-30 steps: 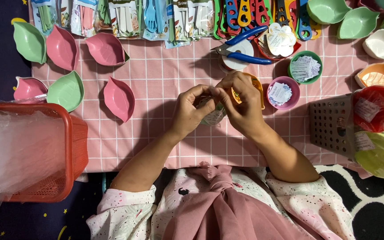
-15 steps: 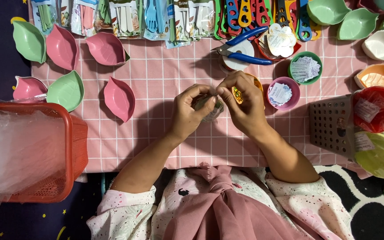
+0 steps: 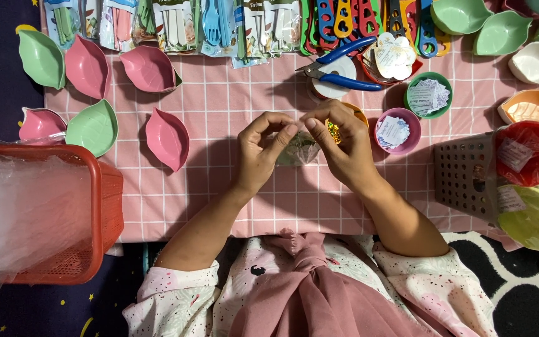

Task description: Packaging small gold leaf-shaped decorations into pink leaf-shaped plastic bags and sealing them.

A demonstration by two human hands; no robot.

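Observation:
Both hands meet over the middle of the pink checked cloth (image 3: 219, 106). My left hand (image 3: 260, 150) and my right hand (image 3: 338, 146) pinch the top of a small clear plastic packet (image 3: 299, 150) that hangs between them, with greenish contents showing through. A shiny gold twist (image 3: 332, 130) sits just behind my right fingers; whether they hold it I cannot tell. The packet's lower part is partly hidden by my fingers.
Pink leaf dish (image 3: 166, 138) lies left of the hands, more pink and green leaf dishes further left. Red basket (image 3: 104, 206) with clear wrap at left. Blue-handled pliers (image 3: 344, 68), small pink (image 3: 396, 131) and green (image 3: 428, 95) bowls of paper slips, grey perforated basket (image 3: 463, 178) at right.
Both hands have shifted slightly up the cloth with the packet; the fingertips now pinch closer together at its top.

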